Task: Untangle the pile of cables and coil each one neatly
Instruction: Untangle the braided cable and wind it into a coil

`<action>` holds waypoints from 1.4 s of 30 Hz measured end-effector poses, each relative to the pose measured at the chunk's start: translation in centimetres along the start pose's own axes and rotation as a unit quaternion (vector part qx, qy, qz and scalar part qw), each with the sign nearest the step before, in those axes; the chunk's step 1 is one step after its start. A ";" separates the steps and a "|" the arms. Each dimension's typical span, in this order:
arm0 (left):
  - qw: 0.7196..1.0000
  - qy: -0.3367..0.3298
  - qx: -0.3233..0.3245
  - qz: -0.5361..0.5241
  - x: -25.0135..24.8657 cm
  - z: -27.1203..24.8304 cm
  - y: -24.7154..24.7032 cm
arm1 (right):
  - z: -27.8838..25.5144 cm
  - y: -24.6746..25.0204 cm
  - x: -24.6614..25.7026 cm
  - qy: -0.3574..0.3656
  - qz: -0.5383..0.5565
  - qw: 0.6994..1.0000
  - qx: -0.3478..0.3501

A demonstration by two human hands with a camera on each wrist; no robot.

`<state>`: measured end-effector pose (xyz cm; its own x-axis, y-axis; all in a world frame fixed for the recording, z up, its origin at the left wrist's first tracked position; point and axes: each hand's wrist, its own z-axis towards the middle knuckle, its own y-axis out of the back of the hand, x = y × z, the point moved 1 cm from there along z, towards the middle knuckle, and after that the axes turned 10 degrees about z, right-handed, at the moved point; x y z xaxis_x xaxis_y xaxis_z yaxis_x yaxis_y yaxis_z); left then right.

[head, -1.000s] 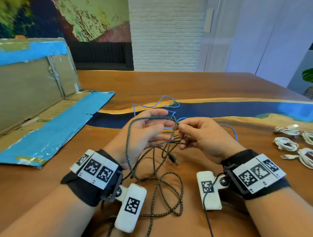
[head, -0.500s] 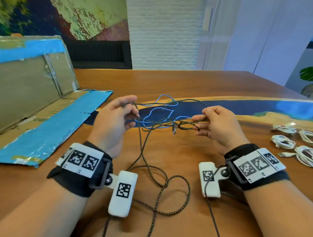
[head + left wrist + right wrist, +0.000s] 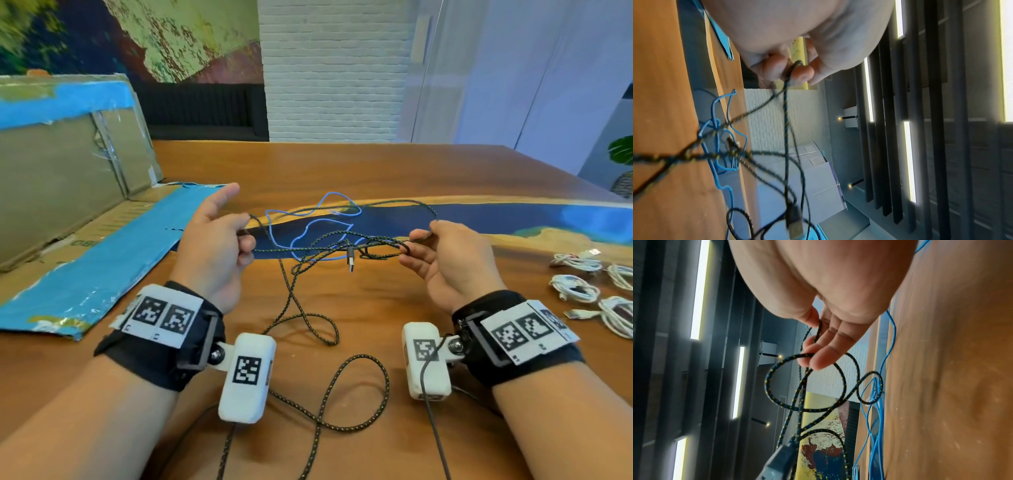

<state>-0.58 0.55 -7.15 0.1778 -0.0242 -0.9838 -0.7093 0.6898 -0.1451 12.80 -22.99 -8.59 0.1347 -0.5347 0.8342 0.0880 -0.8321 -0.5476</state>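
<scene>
A black braided cable (image 3: 329, 246) with yellow flecks is stretched in tangled loops between my two hands above the table. My left hand (image 3: 219, 240) pinches one strand of the braided cable (image 3: 787, 78) between thumb and curled fingers, its index finger pointing up. My right hand (image 3: 435, 253) pinches another strand, and a loop of the braided cable (image 3: 805, 382) hangs round its fingertips. The cable's USB plug (image 3: 351, 260) dangles between the hands. More of it trails in loops toward me on the table. A thin blue cable (image 3: 308, 226) lies loose behind the hands.
Several coiled white cables (image 3: 582, 284) lie at the right edge of the wooden table (image 3: 342, 171). A flattened cardboard box with blue tape (image 3: 85, 240) lies and leans at the left. Cameras (image 3: 246, 373) hang from both wrists.
My hands have moved apart, left going left and right going right, pulling the black braided cable taut between them. The slack on the table has shifted.
</scene>
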 end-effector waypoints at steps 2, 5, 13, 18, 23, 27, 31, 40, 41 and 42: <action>1.000 0.006 0.008 0.027 -0.2 0.3 0.4 | 0.0 0.2 0.2 0.004 0.010 1.000 -0.009; 0.992 0.007 0.052 0.113 -0.3 0.0 0.5 | -0.2 0.0 0.1 -0.003 0.023 1.000 0.007; 0.938 -0.076 0.208 0.265 0.2 -2.1 -1.3 | -1.9 -1.7 -0.8 -0.011 0.011 0.995 0.097; 0.904 -0.022 0.316 0.287 0.9 -2.8 -1.5 | -2.2 -2.0 -0.9 -0.015 0.028 0.994 0.103; 0.888 -0.031 0.345 0.303 0.8 -3.2 -1.4 | -2.1 -1.7 -0.5 -0.018 0.049 0.995 0.086; 0.895 -0.035 0.331 0.295 1.1 -3.0 -1.3 | -2.2 -1.6 -0.4 -0.020 0.051 0.995 0.083; 0.916 -0.033 0.299 0.264 0.8 -2.9 -1.4 | -2.1 -1.4 -0.5 -0.027 0.035 0.996 0.083; 0.926 -0.040 0.265 0.266 0.6 -2.8 -1.5 | -2.5 -1.5 -0.8 -0.036 -0.043 0.990 0.127; 0.925 -0.037 0.264 0.271 0.7 -2.8 -1.5 | -2.5 -1.5 -0.7 -0.036 -0.045 0.990 0.131; 0.925 -0.032 0.262 0.274 0.8 -2.7 -1.5 | -2.5 -1.5 -0.7 -0.036 -0.048 0.989 0.136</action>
<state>-1.23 -2.43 -8.04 -0.0574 0.4641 -0.8839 -0.2796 0.8425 0.4605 10.14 -21.74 -8.23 0.1820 -0.4345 0.8821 0.3640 -0.8036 -0.4709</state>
